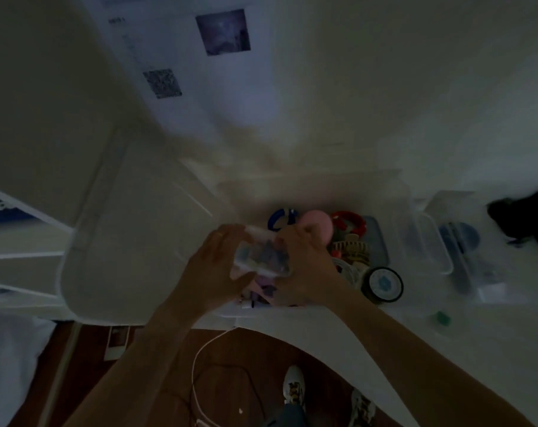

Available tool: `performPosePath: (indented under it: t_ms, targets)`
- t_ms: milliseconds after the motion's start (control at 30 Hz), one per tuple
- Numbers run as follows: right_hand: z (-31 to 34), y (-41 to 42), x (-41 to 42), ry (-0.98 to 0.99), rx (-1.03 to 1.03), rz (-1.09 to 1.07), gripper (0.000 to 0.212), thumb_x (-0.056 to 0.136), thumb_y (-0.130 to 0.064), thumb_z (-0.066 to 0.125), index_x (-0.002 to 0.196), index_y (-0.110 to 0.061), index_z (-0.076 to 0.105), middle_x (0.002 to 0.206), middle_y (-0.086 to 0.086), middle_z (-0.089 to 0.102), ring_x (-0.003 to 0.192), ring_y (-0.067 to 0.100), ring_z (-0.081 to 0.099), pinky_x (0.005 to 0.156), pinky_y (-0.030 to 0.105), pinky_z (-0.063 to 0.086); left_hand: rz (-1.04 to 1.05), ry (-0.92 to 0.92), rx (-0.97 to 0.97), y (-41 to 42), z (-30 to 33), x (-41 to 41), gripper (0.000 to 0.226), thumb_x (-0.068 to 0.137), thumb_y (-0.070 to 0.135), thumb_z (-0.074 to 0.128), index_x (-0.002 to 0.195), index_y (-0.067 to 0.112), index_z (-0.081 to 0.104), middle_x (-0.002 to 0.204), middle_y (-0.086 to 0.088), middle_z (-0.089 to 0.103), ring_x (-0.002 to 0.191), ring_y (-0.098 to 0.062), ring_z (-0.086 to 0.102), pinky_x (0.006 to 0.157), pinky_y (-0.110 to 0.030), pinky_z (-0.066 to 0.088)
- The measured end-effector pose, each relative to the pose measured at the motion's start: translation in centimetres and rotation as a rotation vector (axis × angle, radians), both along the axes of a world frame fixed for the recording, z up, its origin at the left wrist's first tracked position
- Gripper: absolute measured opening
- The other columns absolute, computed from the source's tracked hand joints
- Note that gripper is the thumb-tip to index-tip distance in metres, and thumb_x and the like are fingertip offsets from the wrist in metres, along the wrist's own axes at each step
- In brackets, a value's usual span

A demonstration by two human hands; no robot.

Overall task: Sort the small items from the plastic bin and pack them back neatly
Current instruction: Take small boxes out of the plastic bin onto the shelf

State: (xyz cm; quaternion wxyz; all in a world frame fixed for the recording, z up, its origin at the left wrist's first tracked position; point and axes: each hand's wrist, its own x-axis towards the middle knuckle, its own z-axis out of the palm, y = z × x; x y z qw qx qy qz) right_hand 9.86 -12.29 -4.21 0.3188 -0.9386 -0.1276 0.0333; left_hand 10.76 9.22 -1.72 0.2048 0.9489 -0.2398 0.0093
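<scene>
No text legible anywhere; frame dim and blurred. White sheet (181,57) on the wall carries a few lines of print, too smeared to read, plus a dark photo square (223,32) and a code-like patterned square (162,83), not decipherable. Round tin (382,284) has a pale blue label, wording unreadable.

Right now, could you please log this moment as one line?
stage: sorting | left hand + right hand: hold clear box over bin | lid: off, left
</scene>
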Motion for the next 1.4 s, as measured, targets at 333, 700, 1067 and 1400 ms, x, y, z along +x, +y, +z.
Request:
performPosePath:
  t_ms: [333, 700, 1067, 1400]
  targets:
    - [6.8, -22.1, -15.2, 0.004, 0.169, -0.229, 0.051, 0.064, -0.035, 0.078, 0.108, -0.031, 0.051, 0.117, -0.012, 0.054, 0.105, 0.015, 0.058, 0.080, 0.033, 0.052, -0.133, 0.479, -0.460, -21.8, 2.3, -8.9, 0.093, 0.069, 0.040, 0.087, 0.137, 0.052, 0.026, 0.120, 0.029, 0.048, 0.111, 0.012, 0.050, 0.087, -0.002, 0.040]
    - [-1.9, -35.0, -26.7, -0.041, -0.585, -0.334, 0.025, 0.058, -0.015, 0.077, 0.079, -0.020, 0.064, 0.075, -0.002, 0.058, 0.059, 0.020, 0.056, 0.041, 0.025, 0.027, -0.134, 0.630, -0.361, -40.7, -9.3, -19.2, 0.074, 0.064, 0.046, 0.089, 0.122, 0.025, 0.047, 0.102, 0.025, 0.055, 0.092, 0.017, 0.056, 0.073, -0.002, 0.042]
    - [-11.8, -38.0, -26.1, -0.052, -0.455, -0.458, 0.036, 0.048, -0.009, 0.091, 0.079, -0.010, 0.071, 0.074, 0.005, 0.067, 0.066, 0.022, 0.067, 0.045, 0.024, 0.045, 0.179, 0.703, -0.346, -47.3, -15.0, -21.7, 0.064, 0.065, 0.036, 0.091, 0.107, 0.028, 0.043, 0.098, 0.014, 0.055, 0.085, -0.003, 0.054, 0.063, 0.001, 0.038]
    - [-16.7, -39.3, -27.5, -0.078, -0.389, -0.413, 0.049, 0.062, -0.002, 0.088, 0.107, 0.005, 0.072, 0.110, 0.019, 0.071, 0.100, 0.029, 0.071, 0.072, 0.034, 0.061, 0.231, 0.687, -0.450, -47.9, -17.7, -22.5, 0.067, 0.062, 0.039, 0.092, 0.109, 0.031, 0.046, 0.101, 0.014, 0.061, 0.086, 0.001, 0.058, 0.068, 0.000, 0.040]
